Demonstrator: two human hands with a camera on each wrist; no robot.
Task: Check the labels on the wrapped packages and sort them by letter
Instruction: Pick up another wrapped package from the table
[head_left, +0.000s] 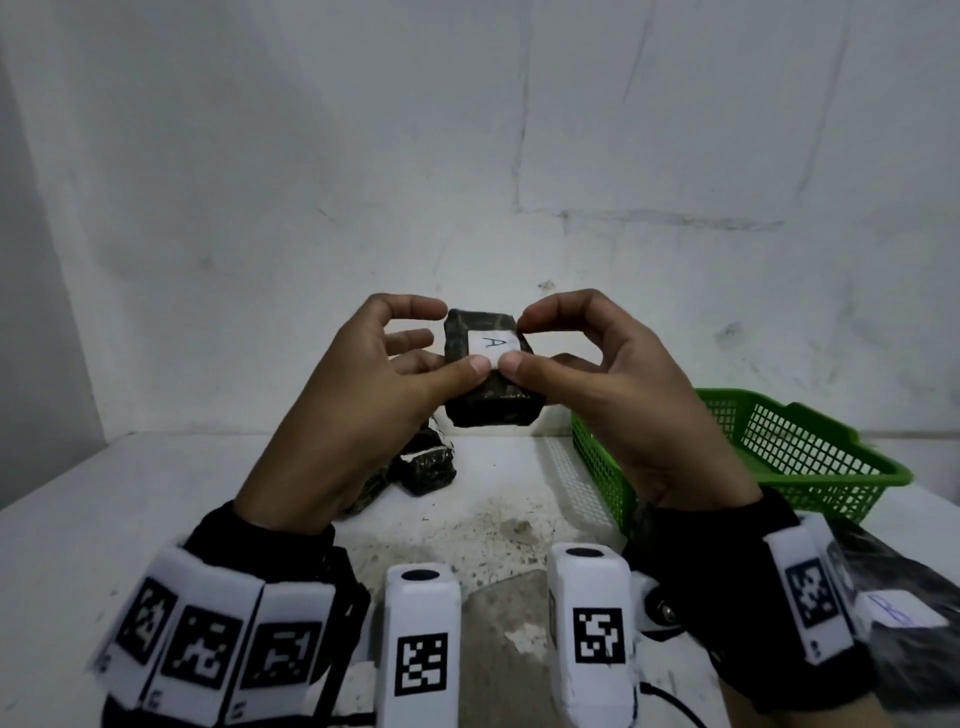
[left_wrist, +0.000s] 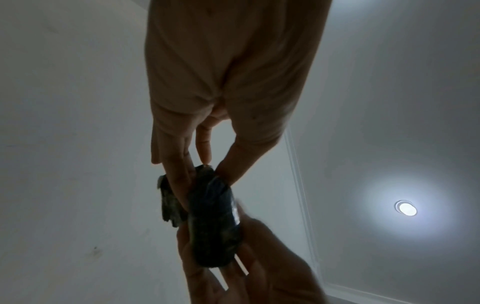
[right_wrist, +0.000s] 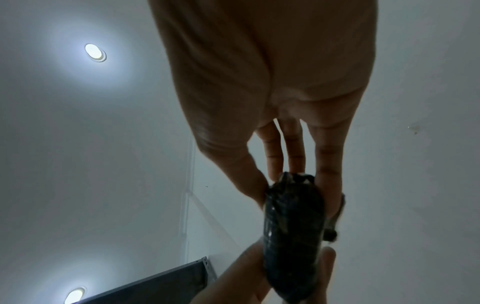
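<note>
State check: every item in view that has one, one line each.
Held package: lifted off the table, label facing up, reads A.
Left hand: grips the package.
Right hand: grips the package.
Green basket: on table, upright, contents hidden.
Other packages: lying on table, unsorted.

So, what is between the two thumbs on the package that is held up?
In the head view, the white label with the letter A sits on the package; the thumb tips of the left hand and right hand nearly meet on its lower edge.
</note>
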